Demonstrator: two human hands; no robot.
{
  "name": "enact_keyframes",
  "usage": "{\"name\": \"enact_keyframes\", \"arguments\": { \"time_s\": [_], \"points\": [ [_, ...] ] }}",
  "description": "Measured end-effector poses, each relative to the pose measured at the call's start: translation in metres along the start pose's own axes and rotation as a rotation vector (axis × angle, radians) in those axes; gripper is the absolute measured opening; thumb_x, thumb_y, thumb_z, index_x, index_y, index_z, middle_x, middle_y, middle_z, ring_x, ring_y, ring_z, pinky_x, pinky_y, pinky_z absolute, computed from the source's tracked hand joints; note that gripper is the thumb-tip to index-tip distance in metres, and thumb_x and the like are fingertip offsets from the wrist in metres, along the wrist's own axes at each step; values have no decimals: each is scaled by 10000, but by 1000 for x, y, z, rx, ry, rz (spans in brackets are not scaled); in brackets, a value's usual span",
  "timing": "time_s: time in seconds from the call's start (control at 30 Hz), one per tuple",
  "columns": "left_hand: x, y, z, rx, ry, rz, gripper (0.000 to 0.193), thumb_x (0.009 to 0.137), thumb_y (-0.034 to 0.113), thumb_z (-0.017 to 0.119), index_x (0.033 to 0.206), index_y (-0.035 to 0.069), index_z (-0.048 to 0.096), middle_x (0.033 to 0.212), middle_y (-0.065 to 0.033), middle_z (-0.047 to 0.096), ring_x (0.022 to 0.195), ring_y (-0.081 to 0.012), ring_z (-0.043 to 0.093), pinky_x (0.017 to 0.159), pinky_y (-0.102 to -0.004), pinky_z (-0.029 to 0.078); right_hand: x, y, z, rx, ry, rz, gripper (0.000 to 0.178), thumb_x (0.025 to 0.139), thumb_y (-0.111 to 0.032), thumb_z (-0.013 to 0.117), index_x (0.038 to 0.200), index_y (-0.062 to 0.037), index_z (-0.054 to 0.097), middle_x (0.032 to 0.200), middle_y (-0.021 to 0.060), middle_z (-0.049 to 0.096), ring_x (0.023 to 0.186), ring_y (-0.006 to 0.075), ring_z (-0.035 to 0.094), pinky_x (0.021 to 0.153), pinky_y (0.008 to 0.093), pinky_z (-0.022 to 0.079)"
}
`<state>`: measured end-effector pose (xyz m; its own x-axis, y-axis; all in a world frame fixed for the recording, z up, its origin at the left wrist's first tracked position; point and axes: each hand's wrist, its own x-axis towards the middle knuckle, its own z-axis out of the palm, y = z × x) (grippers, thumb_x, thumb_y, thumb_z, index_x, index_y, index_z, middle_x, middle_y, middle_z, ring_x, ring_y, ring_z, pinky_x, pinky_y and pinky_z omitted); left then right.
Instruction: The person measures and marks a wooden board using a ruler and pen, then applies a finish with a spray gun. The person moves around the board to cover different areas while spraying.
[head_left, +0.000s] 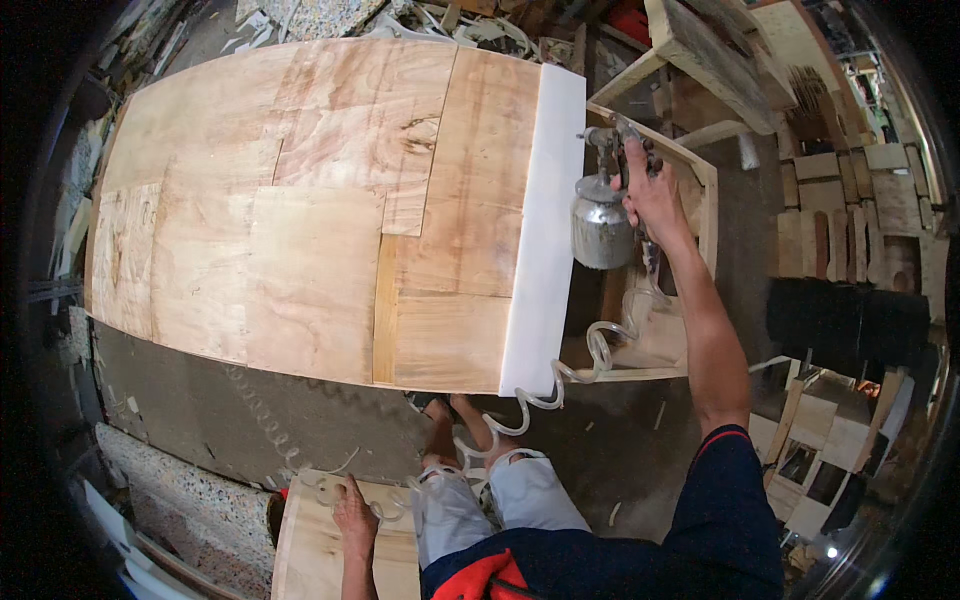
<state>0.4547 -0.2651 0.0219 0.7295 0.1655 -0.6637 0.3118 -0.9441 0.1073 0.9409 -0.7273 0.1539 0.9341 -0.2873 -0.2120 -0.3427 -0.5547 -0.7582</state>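
My right hand (pixel 655 195) is closed round the handle of a spray gun (pixel 602 225) with a round metal cup beneath it. The gun's nozzle faces left, just beside a white strip (pixel 548 220) along the right edge of a large plywood-covered panel (pixel 310 210). From the gun a clear coiled hose (pixel 600 350) hangs down past my legs and runs to the left. My left hand (pixel 355 515) is low at the lower left, its fingers curled about the hose, over a pale wooden board (pixel 315 545).
An open wooden frame (pixel 708 200) extends right of the white strip. Another frame (pixel 700 60) leans at the upper right. Stacked wood pieces (pixel 840 225) stand at the far right. A speckled foam block (pixel 190 500) lies at the lower left, and scraps litter the floor.
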Motion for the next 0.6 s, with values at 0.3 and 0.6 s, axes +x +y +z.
{"name": "enact_keyframes", "arguments": {
  "time_s": [0.3, 0.6],
  "points": [
    [7, -3, -19, 137, -10, -195, 377, 738, 133, 673, 1081, -20, 642, 1139, -309, 613, 929, -420, 666, 718, -450, 549, 58, -39, 16, -38, 28, 149, 699, 875, -702, 527, 1026, -22, 572, 697, 62, 576, 431, 89, 444, 321, 262, 358],
    [1, -52, -42, 349, -11, -140, 288, 721, 324, 696, 797, 50, 740, 892, -167, 693, 1126, -395, 556, 939, -527, 393, 18, -61, 36, 220, -63, 67, 625, 886, -656, 563, 1039, -51, 535, 674, 68, 587, 396, 90, 430, 314, 259, 343]
  ]
}}
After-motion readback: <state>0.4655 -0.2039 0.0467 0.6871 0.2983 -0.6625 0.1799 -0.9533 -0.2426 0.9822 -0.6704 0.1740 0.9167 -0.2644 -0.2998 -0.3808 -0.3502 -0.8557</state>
